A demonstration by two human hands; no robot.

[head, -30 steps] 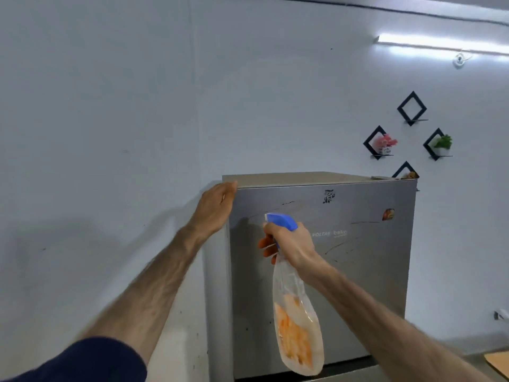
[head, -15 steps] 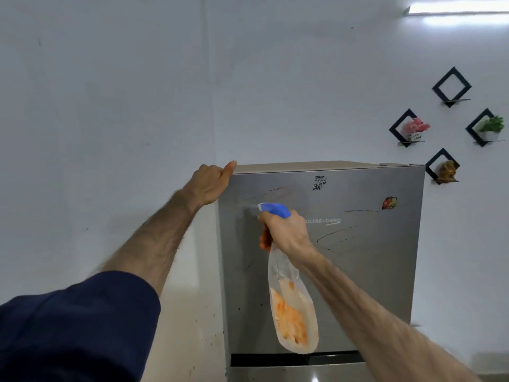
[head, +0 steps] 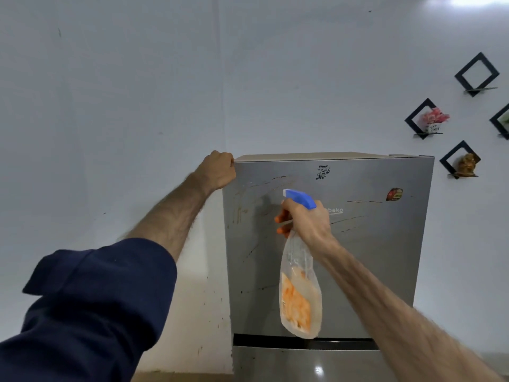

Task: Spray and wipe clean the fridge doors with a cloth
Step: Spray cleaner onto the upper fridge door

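Observation:
The grey fridge's upper door (head: 371,271) carries dark streaks and brownish drips near its left side. My right hand (head: 308,221) grips the neck of a spray bottle (head: 300,299) with a blue head and a clear body holding orange liquid. Its nozzle points left at the door, and my fingers are curled round the trigger. My left hand (head: 217,170) is curled round the door's top left corner. The top strip of the lower door (head: 303,365) shows below a dark gap. No cloth is in view.
Pale walls meet in a corner just left of the fridge. Black diamond wall shelves (head: 424,119) with small ornaments hang at the right. A small magnet (head: 394,194) and a black sticker (head: 322,172) sit on the upper door.
My left hand went from lying flat on the door's top corner to curled round it. The fridge fills more of the view. The bottle stays held before the door.

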